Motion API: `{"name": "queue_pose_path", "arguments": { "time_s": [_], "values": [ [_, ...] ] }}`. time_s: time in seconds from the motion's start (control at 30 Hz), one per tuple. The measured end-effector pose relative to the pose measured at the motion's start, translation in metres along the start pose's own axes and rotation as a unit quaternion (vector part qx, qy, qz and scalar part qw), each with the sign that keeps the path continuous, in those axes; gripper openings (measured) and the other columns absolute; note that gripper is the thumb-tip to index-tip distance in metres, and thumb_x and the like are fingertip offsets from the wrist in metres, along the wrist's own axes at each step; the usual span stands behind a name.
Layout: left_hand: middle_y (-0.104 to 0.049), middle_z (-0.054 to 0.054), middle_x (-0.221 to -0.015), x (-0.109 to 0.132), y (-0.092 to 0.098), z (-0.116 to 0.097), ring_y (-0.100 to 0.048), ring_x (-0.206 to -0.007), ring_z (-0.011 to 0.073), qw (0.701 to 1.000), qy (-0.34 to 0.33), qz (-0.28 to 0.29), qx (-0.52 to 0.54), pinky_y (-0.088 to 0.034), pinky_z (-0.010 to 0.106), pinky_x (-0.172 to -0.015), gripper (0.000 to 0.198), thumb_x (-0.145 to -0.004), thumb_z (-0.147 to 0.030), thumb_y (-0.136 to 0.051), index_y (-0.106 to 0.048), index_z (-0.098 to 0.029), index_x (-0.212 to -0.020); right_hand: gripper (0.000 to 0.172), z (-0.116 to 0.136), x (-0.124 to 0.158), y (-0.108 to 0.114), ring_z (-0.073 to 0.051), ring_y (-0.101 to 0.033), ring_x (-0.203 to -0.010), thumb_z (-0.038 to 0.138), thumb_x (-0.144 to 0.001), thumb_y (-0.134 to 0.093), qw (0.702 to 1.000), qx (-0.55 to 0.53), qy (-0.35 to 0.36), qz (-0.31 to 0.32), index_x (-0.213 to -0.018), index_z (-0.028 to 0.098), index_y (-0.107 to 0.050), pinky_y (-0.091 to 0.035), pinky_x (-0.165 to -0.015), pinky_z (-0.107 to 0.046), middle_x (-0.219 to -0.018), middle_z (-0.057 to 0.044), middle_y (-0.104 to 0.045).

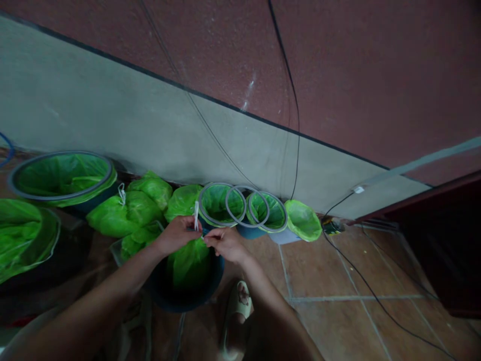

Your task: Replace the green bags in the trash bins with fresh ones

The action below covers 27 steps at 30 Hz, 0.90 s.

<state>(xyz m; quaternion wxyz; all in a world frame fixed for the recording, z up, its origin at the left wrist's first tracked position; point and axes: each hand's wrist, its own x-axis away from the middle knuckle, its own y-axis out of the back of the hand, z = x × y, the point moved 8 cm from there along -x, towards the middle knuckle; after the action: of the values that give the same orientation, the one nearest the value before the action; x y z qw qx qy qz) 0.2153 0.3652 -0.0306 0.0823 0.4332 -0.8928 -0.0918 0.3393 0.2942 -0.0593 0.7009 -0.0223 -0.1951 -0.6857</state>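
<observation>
A bright green plastic bag (pixel 190 263) hangs in the mouth of a dark blue bin (pixel 217 281), gathered at its top. My left hand (pixel 179 234) is closed at the bag's neck, with a white drawstring (pixel 196 215) standing up between thumb and fingers. Close beside it, my right hand (pixel 226 243) pinches near the same gathered top, at a bit of white string; the exact grip is too small to make out. Left of my hands lie several full green bags (pixel 130 210), one tied with a white string.
Green-lined bins with grey rims (pixel 220 223) line the wall, overlapped by a loose grey ring (pixel 247 206). A larger lined bin (pixel 62 196) and another green bag (pixel 28 245) are at left. A black cable (pixel 361 273) crosses the tiled floor. A sandalled foot (pixel 238 311) stands below.
</observation>
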Motion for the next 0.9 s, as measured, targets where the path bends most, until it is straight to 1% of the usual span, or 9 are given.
{"name": "queue_pose_path", "arguments": {
  "time_s": [0.17,0.23,0.33,0.4,0.5,0.63,0.77,0.83,0.9],
  "values": [
    [-0.069,-0.001,-0.071,0.005,-0.004,-0.013,-0.061,-0.069,0.0159,0.991,-0.078,-0.022,-0.111,-0.048,0.027,-0.071,0.013,-0.078,-0.028,-0.06,-0.068,-0.019,-0.074,0.013,0.0,-0.004,0.013,-0.008,-0.048,-0.045,0.023,-0.083,-0.061,0.994,0.068,0.025,-0.08,-0.078,0.021,-0.073,-0.03,-0.043,-0.02,-0.056,0.004,-0.057],
    [-0.069,0.001,-0.074,0.01,-0.008,-0.021,-0.062,-0.07,0.0152,0.985,-0.117,-0.03,-0.123,-0.048,0.026,-0.07,0.016,-0.082,-0.026,-0.055,-0.069,-0.018,-0.078,0.013,0.003,-0.005,0.012,-0.008,-0.048,-0.047,0.022,-0.083,-0.06,0.995,0.04,0.041,-0.086,-0.082,0.022,-0.072,-0.031,-0.043,-0.019,-0.064,0.003,-0.062],
    [-0.069,0.001,-0.078,0.014,-0.012,-0.029,-0.064,-0.074,0.0152,0.981,-0.151,-0.042,-0.112,-0.049,0.025,-0.071,0.017,-0.085,-0.024,-0.052,-0.068,-0.018,-0.081,0.014,0.008,-0.005,0.004,-0.006,-0.045,-0.045,0.031,-0.083,-0.06,0.996,-0.052,0.042,-0.057,-0.082,0.02,-0.07,-0.032,-0.042,-0.019,-0.072,0.002,-0.065],
    [-0.067,0.001,-0.075,0.013,-0.01,-0.028,-0.064,-0.071,0.015,0.987,-0.132,-0.057,-0.077,-0.05,0.026,-0.069,0.015,-0.086,-0.026,-0.053,-0.065,-0.019,-0.083,0.02,0.012,-0.004,-0.001,-0.005,-0.042,-0.043,0.039,-0.081,-0.063,0.992,-0.122,0.029,-0.028,-0.078,0.019,-0.067,-0.029,-0.041,-0.019,-0.068,0.003,-0.062],
    [-0.067,0.0,-0.071,0.01,-0.008,-0.019,-0.064,-0.065,0.0153,0.995,-0.066,-0.069,0.005,-0.051,0.026,-0.063,0.015,-0.083,-0.035,-0.06,-0.061,-0.02,-0.088,0.03,0.017,-0.003,-0.003,-0.004,-0.037,-0.042,0.047,-0.074,-0.07,0.98,-0.197,0.007,-0.011,-0.076,0.017,-0.065,-0.022,-0.041,-0.02,-0.061,0.005,-0.055],
    [-0.069,0.0,-0.07,0.005,-0.01,-0.007,-0.063,-0.06,0.0154,0.996,0.002,-0.041,0.074,-0.05,0.026,-0.059,0.025,-0.076,-0.042,-0.068,-0.063,-0.02,-0.086,0.028,0.018,-0.003,0.002,-0.005,-0.036,-0.044,0.043,-0.07,-0.072,0.977,-0.212,0.008,-0.026,-0.075,0.016,-0.065,-0.022,-0.042,-0.022,-0.06,0.004,-0.056],
    [-0.07,0.001,-0.067,0.0,-0.009,0.002,-0.062,-0.059,0.0155,0.999,0.005,-0.008,0.041,-0.051,0.027,-0.06,0.023,-0.074,-0.041,-0.07,-0.068,-0.018,-0.079,0.019,0.018,-0.004,0.002,-0.007,-0.04,-0.047,0.033,-0.081,-0.06,0.993,-0.106,0.03,-0.039,-0.069,0.017,-0.062,-0.029,-0.046,-0.021,-0.056,0.005,-0.053],
    [-0.071,0.002,-0.07,-0.001,-0.008,0.007,-0.064,-0.064,0.0174,1.0,0.007,-0.005,-0.014,-0.051,0.028,-0.065,0.022,-0.076,-0.04,-0.067,-0.07,-0.018,-0.078,0.019,0.02,-0.004,0.004,-0.008,-0.045,-0.051,0.026,-0.084,-0.055,0.997,0.016,0.043,-0.065,-0.069,0.018,-0.063,-0.034,-0.051,-0.021,-0.057,0.005,-0.053],
    [-0.074,0.004,-0.077,0.0,-0.005,0.01,-0.068,-0.072,0.02,0.994,0.018,-0.014,-0.104,-0.052,0.03,-0.071,0.022,-0.08,-0.038,-0.062,-0.072,-0.018,-0.08,0.019,0.022,-0.003,0.007,-0.011,-0.054,-0.06,0.021,-0.086,-0.053,0.98,0.169,0.044,-0.097,-0.072,0.018,-0.067,-0.039,-0.06,-0.021,-0.063,0.002,-0.061]
  ]
}}
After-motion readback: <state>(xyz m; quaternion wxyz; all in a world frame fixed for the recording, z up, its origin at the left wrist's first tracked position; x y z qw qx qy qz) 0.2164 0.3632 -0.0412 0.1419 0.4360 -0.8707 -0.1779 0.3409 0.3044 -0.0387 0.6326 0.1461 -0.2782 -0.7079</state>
